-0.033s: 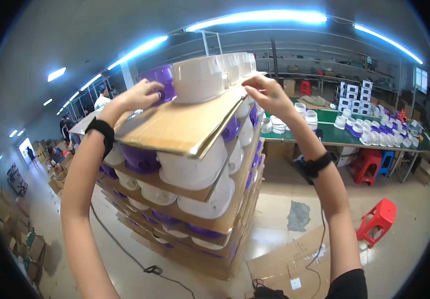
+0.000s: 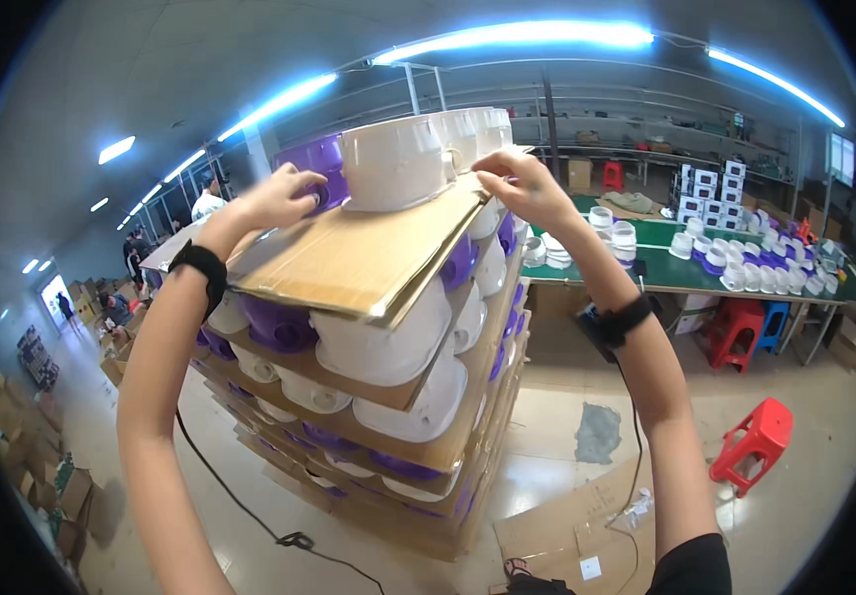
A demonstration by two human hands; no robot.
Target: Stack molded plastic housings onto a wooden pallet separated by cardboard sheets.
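The left hand's grip (image 2: 284, 198) is beside the left edge of the landmark, a flat tan cardboard sheet (image 2: 339, 263) atop the stack. Its fingers are bent and slightly apart, next to a purple plastic housing (image 2: 314, 157) with a dark round hole; I cannot tell whether they clamp it or only brush it. The right hand's grip (image 2: 522, 186) is curved at the sheet's far right edge, thumb and forefinger near each other; whether they pinch the cardboard is unclear.

The purple housing is at the sheet's far left, just beside a large white round-cornered plastic housing (image 2: 393, 164), which stands upright on the sheet's rear half. More white housings (image 2: 475, 129) line up behind it.

The sheet's front edge points toward the person, its bare tan face showing between that edge and the white housing. Another cardboard layer shows along its right edge. Below the sheet, a tiered stack of white and purple housings (image 2: 413, 397) alternates with cardboard.

Right of the sheet, floor (image 2: 547, 416) separates the stack from a long green surface (image 2: 664, 276) carrying white and purple parts. A red plastic stool (image 2: 755, 441) stands to the sheet's lower right.
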